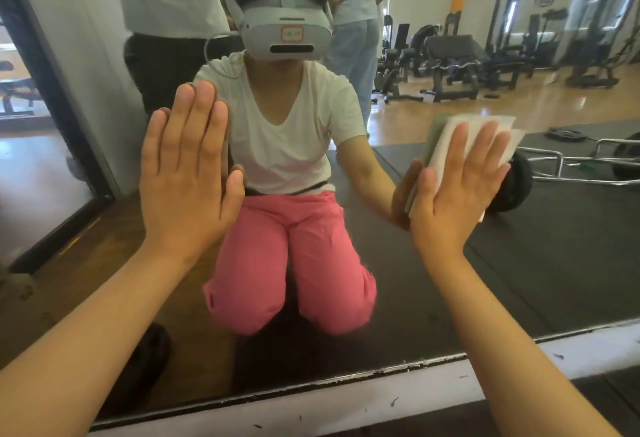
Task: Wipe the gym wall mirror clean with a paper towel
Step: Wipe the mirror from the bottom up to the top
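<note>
Your left hand (187,173) lies flat on the mirror (519,263), with the fingers straight and close together. Your right hand (457,194) is also flat, and its straight fingers press the paper towel (476,125) against the glass. The towel is a white, soft, folded rectangle, and its corners come out beyond your fingertips. The glass is smooth and a little hazy. Below your wrists runs a white ledge (346,398), scratched and chipped along the mirror edge. Beyond your right hand the glass reflects a black rubber mat (571,228), a barbell (512,183) and gym machines (450,62) on a shiny wooden floor. Most of the towel is hidden under your palm.
</note>
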